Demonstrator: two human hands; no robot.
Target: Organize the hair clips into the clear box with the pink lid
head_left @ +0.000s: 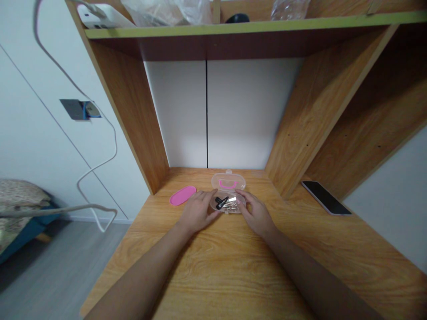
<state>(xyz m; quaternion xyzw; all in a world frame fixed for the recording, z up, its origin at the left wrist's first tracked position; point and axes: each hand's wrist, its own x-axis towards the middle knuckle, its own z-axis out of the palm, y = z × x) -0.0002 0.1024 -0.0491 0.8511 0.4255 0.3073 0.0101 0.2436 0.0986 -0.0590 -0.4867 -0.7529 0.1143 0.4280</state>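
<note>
A small clear plastic case lies open on the wooden desk, its lid with a pink handle folded back. Inside the case lie a black clip and several small metal pieces. My left hand touches the case's left side, fingers curled at its rim. Against the right side of the case rests my right hand. A pink oval pad lies flat just left of my left hand.
A black phone lies on the desk at the right, under the side shelf. Wooden side panels close in the desk nook. A shelf above carries plastic bags and a white device. A white cable hangs at the left.
</note>
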